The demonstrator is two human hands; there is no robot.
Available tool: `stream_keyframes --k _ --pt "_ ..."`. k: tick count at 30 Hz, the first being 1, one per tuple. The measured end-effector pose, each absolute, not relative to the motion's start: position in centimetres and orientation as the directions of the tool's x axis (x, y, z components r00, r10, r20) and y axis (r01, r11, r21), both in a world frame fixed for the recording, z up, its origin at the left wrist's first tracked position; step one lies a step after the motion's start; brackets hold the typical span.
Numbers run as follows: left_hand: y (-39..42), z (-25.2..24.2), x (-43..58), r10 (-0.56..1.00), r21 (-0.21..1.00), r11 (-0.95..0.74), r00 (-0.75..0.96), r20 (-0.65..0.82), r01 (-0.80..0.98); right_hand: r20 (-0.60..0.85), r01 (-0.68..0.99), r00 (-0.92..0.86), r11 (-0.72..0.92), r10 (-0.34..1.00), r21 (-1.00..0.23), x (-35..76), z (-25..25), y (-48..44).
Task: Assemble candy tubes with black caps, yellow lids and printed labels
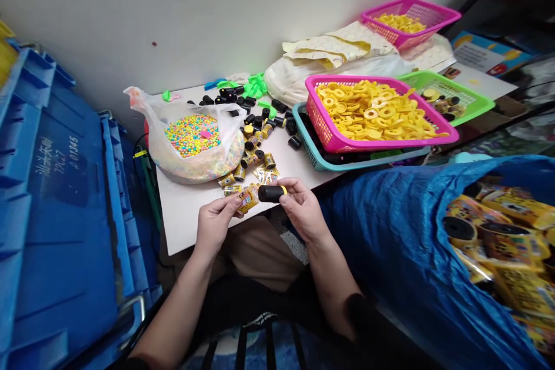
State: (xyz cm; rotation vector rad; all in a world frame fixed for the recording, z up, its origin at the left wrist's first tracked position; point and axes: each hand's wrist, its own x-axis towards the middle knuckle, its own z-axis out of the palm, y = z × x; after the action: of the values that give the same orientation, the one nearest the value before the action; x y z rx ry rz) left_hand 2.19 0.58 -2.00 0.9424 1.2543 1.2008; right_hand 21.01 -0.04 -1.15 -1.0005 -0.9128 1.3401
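Note:
Between thumb and fingers, my left hand [219, 217] pinches a yellow printed wrapper [248, 199] above the table's front edge. My right hand [304, 208] grips a small black cylinder [270, 193] with a yellow end, its dark end pointing at the wrapper. The two pieces are close together; whether they touch I cannot tell. Just beyond them on the table lie several cylinders in yellow printed wraps [250, 159] and some flat printed wrappers [266, 175]. Farther back is a scatter of bare black cylinders [232, 94].
A plastic bag of colored beads [193, 136] sits at left. At right, a pink basket of yellow parts [373, 113] rests on a teal basket [318, 160], with a green basket [479, 105] behind. A blue sack [390, 231] of wrapped cylinders stands right; blue crates [65, 185] stand left.

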Motion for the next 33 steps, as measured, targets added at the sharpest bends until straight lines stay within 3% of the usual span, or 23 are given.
stream_keyframes --k 9,16,18,23,33 --pt "0.3 -1.7 2.1 0.997 0.997 0.079 0.008 -0.079 0.01 -0.015 -0.277 -0.045 -0.027 0.999 -0.961 21.4 -1.8 0.1" --pt "0.3 -1.0 2.4 0.965 0.974 0.208 0.184 -0.188 -0.092 0.151 -0.091 -0.09 0.142 0.984 -0.986 20.5 -2.2 -0.1" --pt "0.2 -1.0 2.6 0.948 0.956 0.263 0.218 -0.231 -0.133 0.151 -0.132 -0.116 0.136 0.982 -0.982 19.9 -2.5 -0.2" --pt "0.0 -1.0 3.3 0.956 0.936 0.264 0.195 -0.221 -0.232 -0.109 -0.371 -0.209 -0.182 0.972 -0.91 18.2 -3.1 -0.4" --pt "-1.3 0.3 3.3 0.981 0.984 0.134 0.159 -0.115 -0.116 0.133 -0.443 -0.144 0.056 0.981 -0.895 17.7 -3.9 -0.5"
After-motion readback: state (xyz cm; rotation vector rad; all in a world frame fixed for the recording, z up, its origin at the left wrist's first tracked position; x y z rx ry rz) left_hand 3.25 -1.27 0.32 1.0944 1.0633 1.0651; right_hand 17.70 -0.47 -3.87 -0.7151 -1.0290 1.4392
